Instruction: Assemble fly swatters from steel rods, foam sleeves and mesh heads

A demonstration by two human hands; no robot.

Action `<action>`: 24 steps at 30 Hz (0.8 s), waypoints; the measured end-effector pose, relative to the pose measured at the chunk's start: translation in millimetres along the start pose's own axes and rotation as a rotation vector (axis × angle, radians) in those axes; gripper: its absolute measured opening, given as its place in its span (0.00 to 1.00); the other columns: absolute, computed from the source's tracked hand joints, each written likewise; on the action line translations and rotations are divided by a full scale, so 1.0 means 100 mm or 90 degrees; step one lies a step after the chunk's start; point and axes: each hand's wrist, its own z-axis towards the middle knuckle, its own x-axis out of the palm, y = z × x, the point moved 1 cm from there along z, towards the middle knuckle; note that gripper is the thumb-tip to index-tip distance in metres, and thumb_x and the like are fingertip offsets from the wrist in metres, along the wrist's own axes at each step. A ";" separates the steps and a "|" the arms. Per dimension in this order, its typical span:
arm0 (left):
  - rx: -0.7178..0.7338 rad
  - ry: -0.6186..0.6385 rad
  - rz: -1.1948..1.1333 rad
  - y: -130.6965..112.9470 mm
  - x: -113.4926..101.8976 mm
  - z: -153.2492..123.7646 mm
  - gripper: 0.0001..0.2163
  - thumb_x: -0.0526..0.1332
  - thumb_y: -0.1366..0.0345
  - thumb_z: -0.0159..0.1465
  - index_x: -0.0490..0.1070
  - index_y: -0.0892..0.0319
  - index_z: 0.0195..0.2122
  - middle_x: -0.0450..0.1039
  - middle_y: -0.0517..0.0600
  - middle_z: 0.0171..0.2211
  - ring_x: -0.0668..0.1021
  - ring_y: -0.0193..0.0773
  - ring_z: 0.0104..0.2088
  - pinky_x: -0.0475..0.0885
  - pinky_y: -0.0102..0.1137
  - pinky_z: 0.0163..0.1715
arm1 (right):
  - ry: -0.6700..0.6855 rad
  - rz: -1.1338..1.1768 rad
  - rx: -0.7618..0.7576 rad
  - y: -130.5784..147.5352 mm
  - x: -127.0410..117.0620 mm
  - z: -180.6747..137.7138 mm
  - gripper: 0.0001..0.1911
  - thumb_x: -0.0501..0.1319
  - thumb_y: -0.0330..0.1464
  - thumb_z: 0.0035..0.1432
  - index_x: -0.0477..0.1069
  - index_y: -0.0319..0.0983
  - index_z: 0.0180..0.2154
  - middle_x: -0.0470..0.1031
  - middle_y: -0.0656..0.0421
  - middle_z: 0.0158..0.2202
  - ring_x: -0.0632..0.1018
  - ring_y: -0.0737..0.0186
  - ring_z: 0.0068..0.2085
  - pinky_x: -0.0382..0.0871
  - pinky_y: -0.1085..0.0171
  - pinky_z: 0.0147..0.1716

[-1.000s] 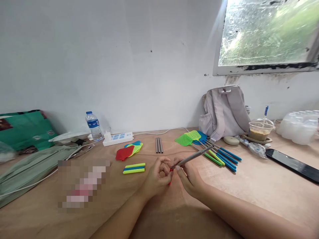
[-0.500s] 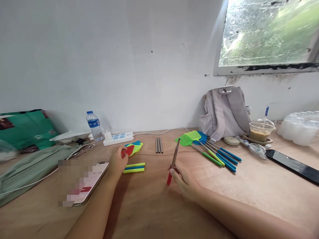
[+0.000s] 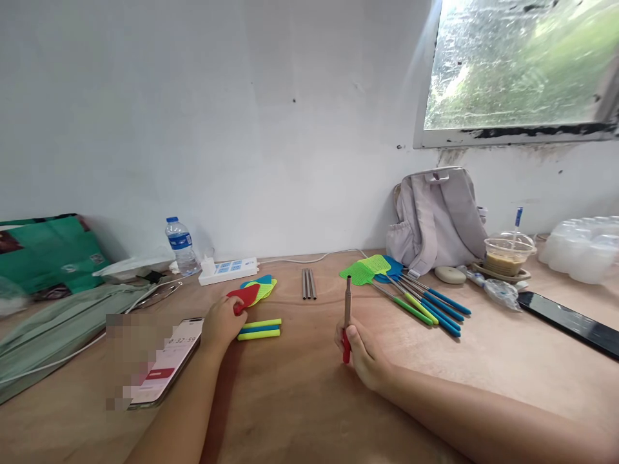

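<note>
My left hand (image 3: 223, 323) is closed on the end of a red fly swatter head (image 3: 245, 295). Part of that head overlaps a yellow-green swatter head (image 3: 265, 291) and a blue one (image 3: 264, 280) on the table. In my right hand (image 3: 363, 351) a metal swatter rod (image 3: 348, 303) stands nearly upright, its red handle grip (image 3: 346, 353) at the bottom. Fingers wrap around the join of rod and grip. Two yellow grips (image 3: 261, 333) with a blue grip (image 3: 264, 328) between them lie beside my left hand. Three bare metal rods (image 3: 309, 284) lie farther back.
Assembled swatters (image 3: 416, 303) in green, yellow and blue lie fanned at right, before a grey backpack (image 3: 435, 219). A drink cup (image 3: 507, 254) and a dark phone (image 3: 570, 325) are farther right. At left are a lit phone (image 3: 167, 367), a water bottle (image 3: 182, 248) and a power strip (image 3: 229, 269).
My left hand has drawn the red swatter head leftward, partly off the others. My right hand has shifted slightly right, and the rod is now more upright.
</note>
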 end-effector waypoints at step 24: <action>0.077 -0.201 -0.193 0.02 -0.07 0.01 0.09 0.52 0.71 0.54 0.71 0.59 0.31 0.72 0.54 0.35 0.73 0.44 0.38 0.67 0.35 0.38 | 0.002 0.112 0.102 -0.09 -0.24 0.02 0.18 0.40 0.46 0.62 0.56 0.40 0.32 0.63 0.65 0.19 0.61 0.73 0.14 0.54 0.72 0.12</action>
